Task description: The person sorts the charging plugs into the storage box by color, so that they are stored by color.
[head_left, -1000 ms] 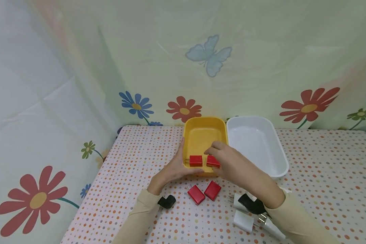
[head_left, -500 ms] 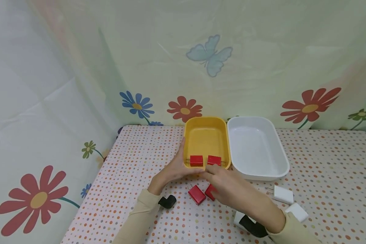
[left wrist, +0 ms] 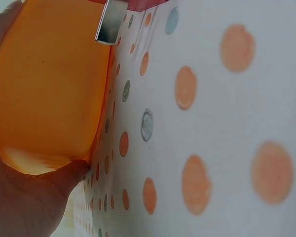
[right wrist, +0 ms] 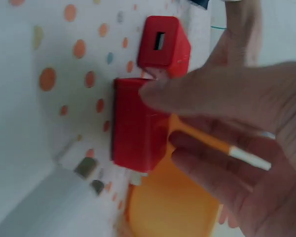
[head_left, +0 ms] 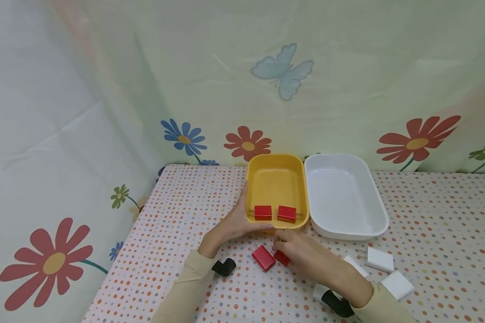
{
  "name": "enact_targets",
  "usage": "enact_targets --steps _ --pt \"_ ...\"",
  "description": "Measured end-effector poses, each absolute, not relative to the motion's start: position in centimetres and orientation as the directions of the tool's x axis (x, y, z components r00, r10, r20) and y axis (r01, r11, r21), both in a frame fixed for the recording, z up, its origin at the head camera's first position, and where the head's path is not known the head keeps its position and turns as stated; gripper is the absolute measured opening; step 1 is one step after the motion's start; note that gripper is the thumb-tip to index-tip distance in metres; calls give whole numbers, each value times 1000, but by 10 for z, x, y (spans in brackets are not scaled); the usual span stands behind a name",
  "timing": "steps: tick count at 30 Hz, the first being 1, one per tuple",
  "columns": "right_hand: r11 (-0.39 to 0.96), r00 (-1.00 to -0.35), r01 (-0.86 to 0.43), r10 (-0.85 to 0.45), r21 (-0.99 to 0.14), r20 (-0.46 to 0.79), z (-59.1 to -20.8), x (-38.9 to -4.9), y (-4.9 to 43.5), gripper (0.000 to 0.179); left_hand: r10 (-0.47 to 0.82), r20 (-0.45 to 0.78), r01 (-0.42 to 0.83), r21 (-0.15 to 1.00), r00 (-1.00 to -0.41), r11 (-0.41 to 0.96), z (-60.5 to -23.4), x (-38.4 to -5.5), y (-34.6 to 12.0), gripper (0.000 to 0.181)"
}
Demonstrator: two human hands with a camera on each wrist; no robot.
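In the head view my left hand (head_left: 234, 222) holds the near left corner of a yellow tray (head_left: 276, 184), thumb along the front wall, fingers up the left side. Two red plug chargers (head_left: 262, 212) lie inside the tray at its near end. Just in front of it, my right hand (head_left: 307, 258) is at a red charger (head_left: 282, 258) on the table. The right wrist view has the thumb on this charger (right wrist: 138, 126), the other fingers close along its far side. Left of it lies another red charger (head_left: 263, 258), prongs pointing away.
A white tray (head_left: 347, 197) stands against the yellow tray's right side. Several white plug chargers (head_left: 380, 259) lie at the front right, some partly hidden under my right forearm. A printed curtain (head_left: 210, 67) hangs behind the dotted tablecloth (head_left: 194, 193).
My right hand has let go of the red charger inside the yellow tray and come back to the one on the table. My left hand has stayed at the tray.
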State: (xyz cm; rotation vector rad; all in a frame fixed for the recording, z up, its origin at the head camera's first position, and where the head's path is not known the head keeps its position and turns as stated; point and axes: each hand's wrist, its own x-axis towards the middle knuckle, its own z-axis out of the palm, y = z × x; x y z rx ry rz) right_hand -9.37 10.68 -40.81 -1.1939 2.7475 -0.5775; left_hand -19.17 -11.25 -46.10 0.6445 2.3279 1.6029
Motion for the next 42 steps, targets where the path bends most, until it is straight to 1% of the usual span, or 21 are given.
enact_targets --steps 5,13,18,22,29,32,35,38,42 --pt "600 -665 -681 -747 -420 12 -416 -96 108 31 479 31 210 922 -877 324 -461 -190 -114 134" --pt "611 -685 -638 -728 -469 -16 -421 -99 109 34 492 41 218 926 -870 308 -460 -191 -115 135" --pt "599 -674 -652 -738 -465 -7 -421 -99 109 33 487 39 214 926 -873 310 -459 -191 -116 135" --pt "590 -668 -652 -744 -475 -7 -421 -100 109 37 487 44 217 928 -872 304 -459 -191 -117 133" --pt "530 -610 -744 -787 -408 90 -426 -100 114 33 500 48 220 932 -864 290 -460 -191 -115 131" --pt "538 -624 -712 -780 -451 55 -426 -101 116 34 500 51 221 932 -865 288 -460 -191 -114 131" --pt "572 -656 -640 -754 -513 -22 -425 -103 118 37 501 58 226 933 -863 282 -460 -190 -115 132" --pt "595 -674 -582 -734 -555 -81 -424 -105 119 40 496 54 225 929 -867 292 -460 -190 -115 133" --pt "596 -680 -549 -726 -585 -102 -423 -107 121 43 495 51 221 931 -867 291 -461 -191 -115 133"
